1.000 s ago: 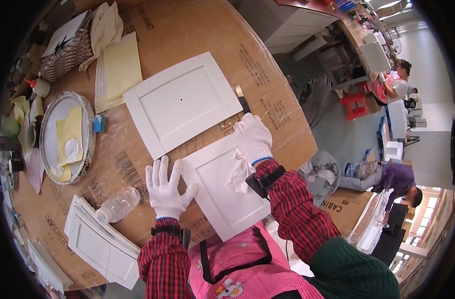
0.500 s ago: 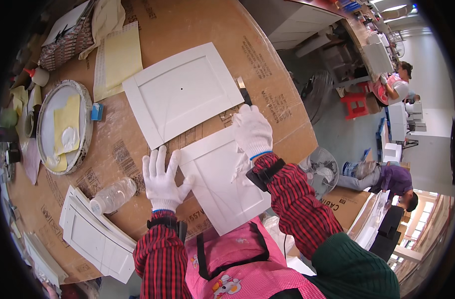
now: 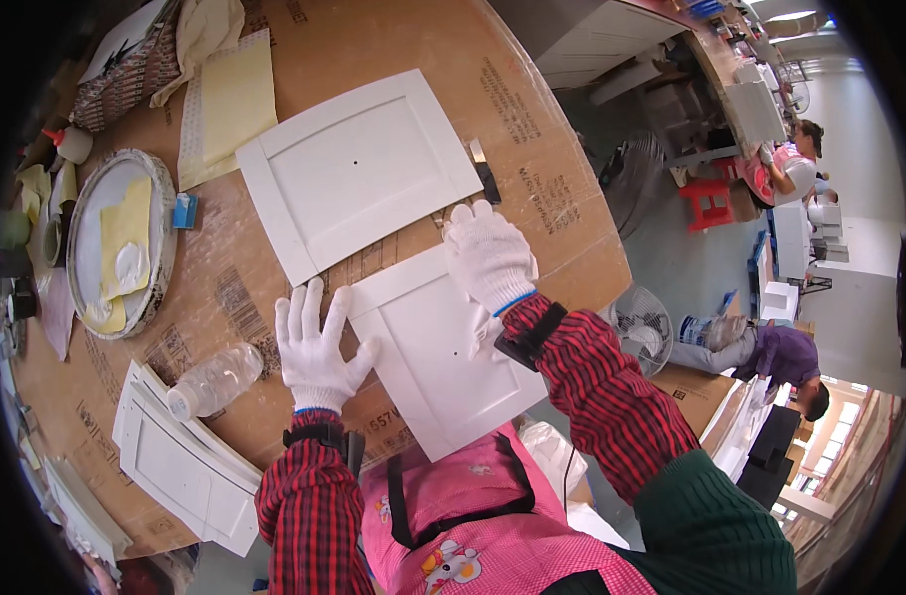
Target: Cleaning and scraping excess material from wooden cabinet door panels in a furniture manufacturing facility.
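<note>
My left hand (image 3: 314,347), in a white knit glove, lies open with its fingers spread. Its thumb reaches the left edge of the near white panel (image 3: 423,377), which has a raised frame and a small dark hole. My right hand (image 3: 490,256), gloved too, presses on this panel's upper right part with its fingers curled. Under it bunches a crumpled white cloth (image 3: 484,335), mostly hidden by the palm. Just beyond lies another white framed panel (image 3: 359,169) with an arched far edge. A black-handled scraper (image 3: 485,178) rests against its right side.
Cardboard (image 3: 264,59) covers the table. On the left are a clear bottle (image 3: 215,380), stacked white panels (image 3: 185,461), a round lid (image 3: 165,283) with yellow sandpaper, a small blue box (image 3: 185,211) and yellow sheets (image 3: 230,104). A fan (image 3: 639,327) and co-workers are to the right.
My right hand and the cloth have shifted slightly left on the near panel, uncovering its small hole. My left hand keeps its place beside the panel. The whole view has shifted a little.
</note>
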Tool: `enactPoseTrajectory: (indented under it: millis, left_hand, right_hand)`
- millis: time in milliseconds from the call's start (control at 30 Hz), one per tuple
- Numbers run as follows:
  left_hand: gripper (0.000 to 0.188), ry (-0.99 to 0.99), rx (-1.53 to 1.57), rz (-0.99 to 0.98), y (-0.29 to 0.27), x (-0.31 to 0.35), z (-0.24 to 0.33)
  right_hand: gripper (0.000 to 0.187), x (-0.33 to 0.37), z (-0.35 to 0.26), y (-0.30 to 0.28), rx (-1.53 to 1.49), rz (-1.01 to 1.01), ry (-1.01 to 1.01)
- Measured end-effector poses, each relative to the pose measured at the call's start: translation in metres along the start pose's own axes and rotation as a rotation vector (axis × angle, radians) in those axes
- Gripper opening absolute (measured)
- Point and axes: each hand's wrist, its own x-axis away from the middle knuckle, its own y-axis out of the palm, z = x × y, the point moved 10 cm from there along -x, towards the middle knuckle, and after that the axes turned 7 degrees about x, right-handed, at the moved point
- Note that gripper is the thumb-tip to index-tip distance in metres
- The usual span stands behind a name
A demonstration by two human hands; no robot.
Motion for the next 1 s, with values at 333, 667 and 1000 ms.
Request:
enactPoseTrajectory:
  millis: [333,667,1000]
  left_hand:
    - [0.073,0.006,-0.023,-0.007,0.0,0.003,-0.001]
    - [0.076,-0.007,-0.042,-0.013,0.0,0.008,-0.007]
    - [0.055,0.065,-0.044,0.044,-0.005,0.0,-0.002]
  right_hand:
    - [0.017,0.046,-0.004,0.011,0.07,-0.006,-0.087]
    - [0.018,0.042,-0.053,0.024,0.004,-0.261,-0.27]
    - [0.02,0.061,-0.145,0.013,-0.249,-0.001,-0.38]
